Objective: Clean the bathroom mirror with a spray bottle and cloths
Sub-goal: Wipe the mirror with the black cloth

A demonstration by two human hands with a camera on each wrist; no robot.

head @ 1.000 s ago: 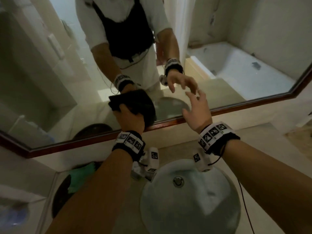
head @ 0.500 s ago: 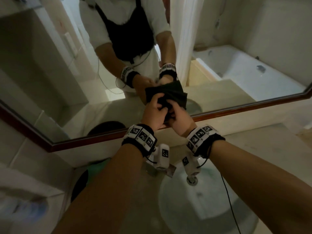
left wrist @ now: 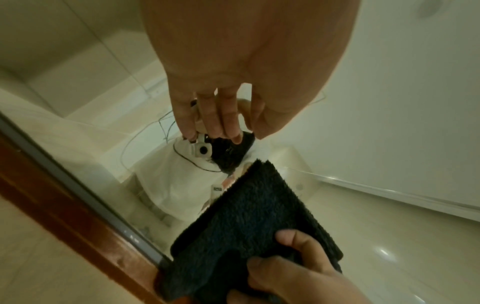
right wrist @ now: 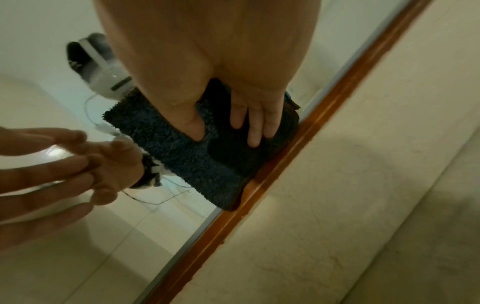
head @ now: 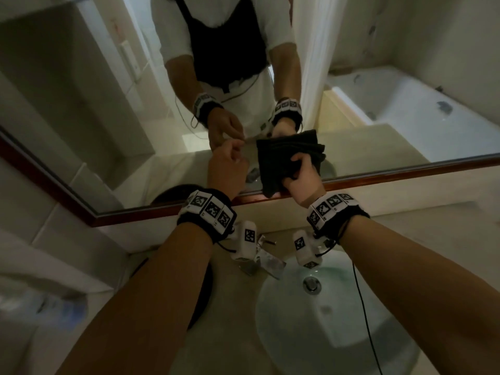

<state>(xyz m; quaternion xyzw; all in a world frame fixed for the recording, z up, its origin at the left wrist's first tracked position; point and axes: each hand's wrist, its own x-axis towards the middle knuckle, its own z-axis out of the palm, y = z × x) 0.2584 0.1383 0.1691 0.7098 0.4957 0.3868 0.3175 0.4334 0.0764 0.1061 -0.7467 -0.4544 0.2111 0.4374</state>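
Observation:
A dark folded cloth point(head: 281, 161) lies against the lower part of the mirror point(head: 89, 109), its bottom edge over the brown wooden frame point(head: 405, 169). My right hand point(head: 299, 169) grips it, thumb on the front face. The right wrist view shows the thumb and fingers point(right wrist: 255, 131) spread over the fluffy cloth point(right wrist: 187, 156). My left hand point(head: 231, 154) hovers just left of the cloth with loosely curled fingers and holds nothing. The left wrist view shows its relaxed fingers point(left wrist: 215, 121) above the cloth point(left wrist: 249, 222). No spray bottle is plainly visible.
Below the mirror a round white basin point(head: 338, 347) with a metal drain point(head: 311, 284) and a chrome faucet point(head: 262, 262) sits in the beige counter point(head: 422, 228). A dark round object point(head: 201, 288) lies under my left forearm. A blurred white and blue shape point(head: 40, 307) shows at far left.
The cloth passed from my left hand to my right: first the left held it alone, then both gripped it. Now only the right holds it and the left has drawn away.

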